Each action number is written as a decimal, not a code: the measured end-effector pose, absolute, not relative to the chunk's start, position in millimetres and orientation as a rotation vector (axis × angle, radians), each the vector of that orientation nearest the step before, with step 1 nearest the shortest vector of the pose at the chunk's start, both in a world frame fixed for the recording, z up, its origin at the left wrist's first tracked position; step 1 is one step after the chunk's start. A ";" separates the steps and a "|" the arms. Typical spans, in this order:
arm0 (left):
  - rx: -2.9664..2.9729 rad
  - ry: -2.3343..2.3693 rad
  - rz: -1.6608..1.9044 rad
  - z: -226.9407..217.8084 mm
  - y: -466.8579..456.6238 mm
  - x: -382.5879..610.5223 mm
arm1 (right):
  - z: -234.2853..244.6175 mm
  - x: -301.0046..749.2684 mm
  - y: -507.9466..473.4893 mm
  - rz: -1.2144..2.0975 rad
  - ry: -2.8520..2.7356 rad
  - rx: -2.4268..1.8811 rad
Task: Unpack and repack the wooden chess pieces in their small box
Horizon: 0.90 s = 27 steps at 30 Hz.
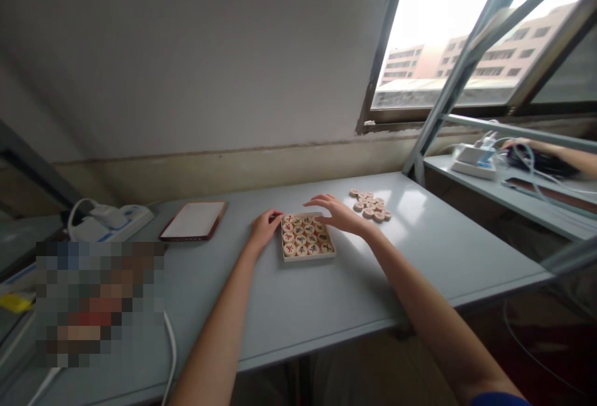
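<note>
From where I sit, the xiangqi pieces (302, 233) in the middle of the frame look like smooth, pale wood, and the shallow tray (308, 257) under them is light wood too. The desk top (289, 306) reads as matt grey laminate. At upper right, the window strut (466, 64) is dull metal; at left, the power strip (125, 219) is white plastic.

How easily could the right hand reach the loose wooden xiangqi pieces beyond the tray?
Likely easily: the right hand sits close to the loose wooden xiangqi pieces, and nothing shows between them.

left hand (265, 230) curled, right hand (338, 216) spread
</note>
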<state>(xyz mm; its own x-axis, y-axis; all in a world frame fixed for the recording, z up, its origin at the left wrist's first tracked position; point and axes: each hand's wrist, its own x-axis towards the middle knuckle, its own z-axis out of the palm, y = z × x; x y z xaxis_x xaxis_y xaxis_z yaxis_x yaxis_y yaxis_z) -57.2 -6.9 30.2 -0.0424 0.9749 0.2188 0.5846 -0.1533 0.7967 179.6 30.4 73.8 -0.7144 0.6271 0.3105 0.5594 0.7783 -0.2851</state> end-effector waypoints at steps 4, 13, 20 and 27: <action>1.770 1.630 1.079 31.3 -7.7 -57.3 | 78.4 160.3 14.4 0.481 -2.661 -0.716; 1.761 1.611 1.089 29.2 -4.6 -58.5 | 89.7 148.6 -7.9 0.442 -2.668 -0.657; 1.787 1.649 0.984 33.6 -9.1 -58.5 | 61.4 133.0 12.2 0.212 -2.652 -0.857; 1.788 1.610 1.004 30.7 -6.6 -59.8 | 67.6 137.8 10.0 0.289 -2.585 -0.750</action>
